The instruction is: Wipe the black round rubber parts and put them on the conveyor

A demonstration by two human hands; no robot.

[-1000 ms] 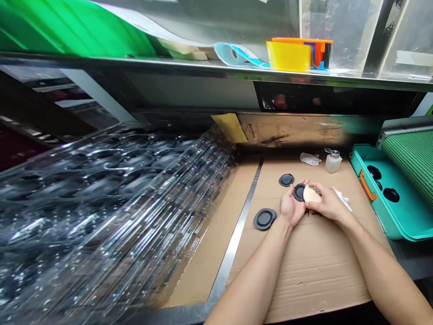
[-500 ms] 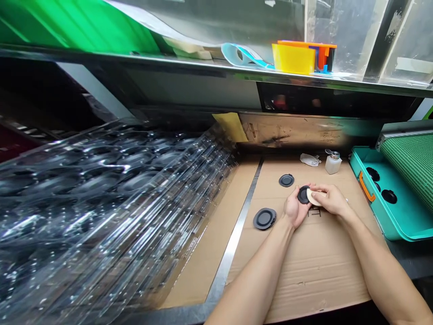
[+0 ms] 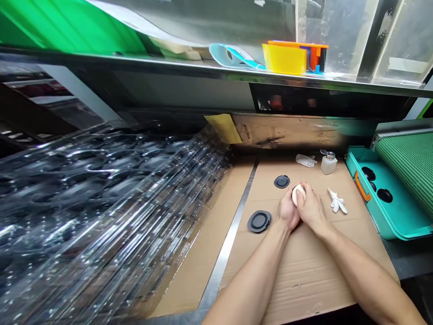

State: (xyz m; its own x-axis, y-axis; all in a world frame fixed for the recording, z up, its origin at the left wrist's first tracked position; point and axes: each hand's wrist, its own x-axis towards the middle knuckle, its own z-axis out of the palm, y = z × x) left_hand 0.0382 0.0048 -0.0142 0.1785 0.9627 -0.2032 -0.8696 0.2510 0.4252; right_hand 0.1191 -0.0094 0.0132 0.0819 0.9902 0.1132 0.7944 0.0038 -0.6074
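Note:
My left hand (image 3: 289, 212) and my right hand (image 3: 313, 210) are pressed together over the cardboard. A cream makeup-style sponge (image 3: 297, 194) shows between the fingers, gripped by my right hand. A third black rubber disc is hidden by my hands, with only the sponge showing there. Two more black rubber discs lie on the cardboard sheet (image 3: 304, 266): the larger one (image 3: 259, 221) left of my hands, the smaller one (image 3: 282, 181) just beyond them. A crumpled white cloth (image 3: 336, 201) lies to the right of my right hand, apart from it.
A small clear pump bottle (image 3: 329, 163) and a white packet (image 3: 305, 160) stand at the cardboard's far edge. A teal tray (image 3: 379, 212) holding black discs sits to the right. Stacked clear plastic trays (image 3: 101, 203) fill the left, beyond a metal strip (image 3: 225, 248). A yellow container (image 3: 284, 58) stands on the shelf above.
My hands have closed together, and the black disc held earlier in my left hand is now hidden. The sponge is enclosed between them. The white cloth now shows fully beside my right hand.

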